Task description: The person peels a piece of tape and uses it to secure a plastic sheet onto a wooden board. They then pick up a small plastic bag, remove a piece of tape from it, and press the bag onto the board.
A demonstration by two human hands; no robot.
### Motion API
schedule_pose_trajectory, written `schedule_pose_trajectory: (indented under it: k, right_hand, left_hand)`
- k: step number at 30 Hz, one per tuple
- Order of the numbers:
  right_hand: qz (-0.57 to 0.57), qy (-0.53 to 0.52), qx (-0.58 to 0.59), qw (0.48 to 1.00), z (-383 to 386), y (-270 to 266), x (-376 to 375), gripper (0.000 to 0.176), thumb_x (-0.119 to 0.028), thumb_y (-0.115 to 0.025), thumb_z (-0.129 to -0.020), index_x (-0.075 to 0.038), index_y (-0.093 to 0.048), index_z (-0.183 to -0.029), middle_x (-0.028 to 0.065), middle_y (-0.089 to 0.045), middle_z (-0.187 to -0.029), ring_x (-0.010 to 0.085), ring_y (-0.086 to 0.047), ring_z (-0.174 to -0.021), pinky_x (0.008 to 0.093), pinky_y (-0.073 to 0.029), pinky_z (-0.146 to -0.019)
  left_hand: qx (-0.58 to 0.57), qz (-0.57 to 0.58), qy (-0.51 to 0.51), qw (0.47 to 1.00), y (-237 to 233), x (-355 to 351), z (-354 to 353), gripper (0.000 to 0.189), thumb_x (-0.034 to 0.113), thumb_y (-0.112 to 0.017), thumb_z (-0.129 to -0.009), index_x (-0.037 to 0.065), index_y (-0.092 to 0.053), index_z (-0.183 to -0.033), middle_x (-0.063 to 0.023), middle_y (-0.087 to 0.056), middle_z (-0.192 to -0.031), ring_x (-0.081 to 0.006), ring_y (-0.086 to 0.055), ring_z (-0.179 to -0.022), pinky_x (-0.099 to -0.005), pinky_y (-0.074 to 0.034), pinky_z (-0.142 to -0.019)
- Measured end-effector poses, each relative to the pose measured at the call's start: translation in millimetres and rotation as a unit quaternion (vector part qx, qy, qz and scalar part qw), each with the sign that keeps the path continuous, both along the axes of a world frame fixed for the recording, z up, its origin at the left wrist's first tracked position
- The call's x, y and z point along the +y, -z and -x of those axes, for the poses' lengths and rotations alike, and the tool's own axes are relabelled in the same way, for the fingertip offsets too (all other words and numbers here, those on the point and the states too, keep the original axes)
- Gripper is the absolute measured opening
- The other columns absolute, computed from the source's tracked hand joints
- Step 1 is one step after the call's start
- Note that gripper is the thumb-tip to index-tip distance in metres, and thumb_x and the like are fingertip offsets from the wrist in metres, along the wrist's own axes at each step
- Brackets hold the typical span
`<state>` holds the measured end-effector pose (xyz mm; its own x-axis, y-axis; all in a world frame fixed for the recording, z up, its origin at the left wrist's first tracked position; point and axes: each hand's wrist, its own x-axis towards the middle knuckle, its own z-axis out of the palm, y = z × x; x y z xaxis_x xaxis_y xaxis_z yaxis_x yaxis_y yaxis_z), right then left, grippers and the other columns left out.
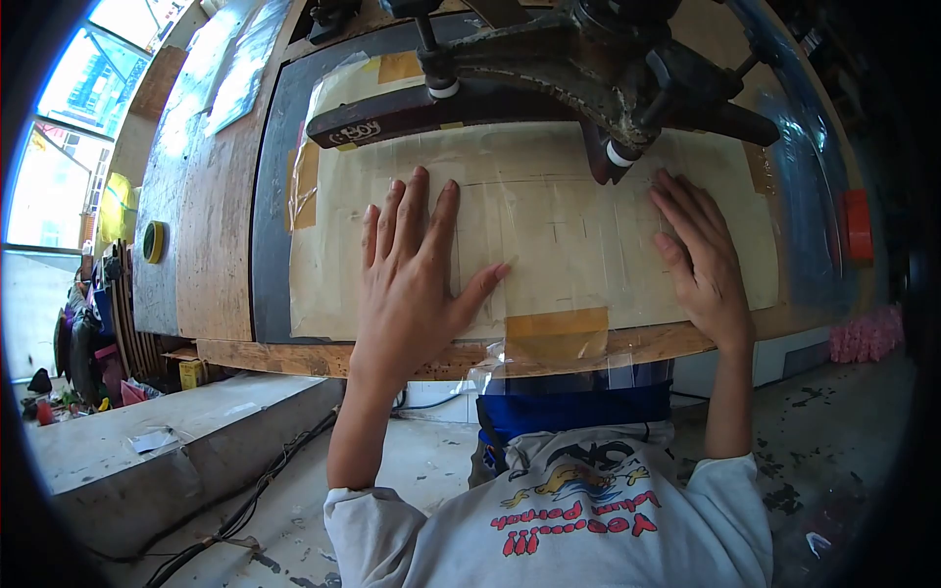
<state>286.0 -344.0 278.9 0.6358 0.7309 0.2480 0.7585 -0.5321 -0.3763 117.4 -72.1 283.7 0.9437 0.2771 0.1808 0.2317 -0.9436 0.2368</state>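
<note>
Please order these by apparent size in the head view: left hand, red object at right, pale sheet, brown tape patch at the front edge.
1. Pale sheet
2. Left hand
3. Brown tape patch
4. Red object

The red object sits toward the far side, so distance may shrink it somewhat.

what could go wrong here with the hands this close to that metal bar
Pinching: if the dark metal bar were to drop or shift, the fingers of the right hand and left hand might get caught, as both reach close to it.

Slipping: uneven pressure from the hands could skew the pale sheet.

Peeling: the brown tape at the front edge might lift if brushed.
</note>
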Motion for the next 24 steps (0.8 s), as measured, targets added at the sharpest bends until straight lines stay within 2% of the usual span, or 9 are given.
schedule_pose_trajectory:
  k: [13, 24]
  right_hand:
    - [-0.009, 0.006, 0.02, 1.0, 0.7, -4.6, 1.0, 0.041, -0.022, -0.057, -0.1, -0.003, -0.059, -0.136, 0.0122, -0.053, -0.148, 0.0356, -0.045, -0.139, 0.0458, -0.033, -0.118]
    - [-0.018, -0.003, -0.02, 1.0, 0.0, -1.8, -2.9, 0.04, -0.023, -0.058, -0.099, -0.002, -0.06, -0.134, 0.0138, -0.057, -0.143, 0.0369, -0.048, -0.135, 0.0488, -0.034, -0.117]
  left_hand:
    - [0.005, 0.001, 0.009, 1.0, -1.6, 1.6, 0.0, 0.084, 0.055, -0.067, -0.088, 0.007, -0.043, -0.152, -0.022, -0.032, -0.16, -0.0402, -0.027, -0.149, -0.0518, -0.016, -0.123]
    - [0.006, 0.008, 0.011, 1.0, -7.2, 0.9, -1.9, 0.082, 0.05, -0.069, -0.087, 0.005, -0.043, -0.152, -0.0214, -0.033, -0.16, -0.04, -0.027, -0.15, -0.0504, -0.017, -0.123]
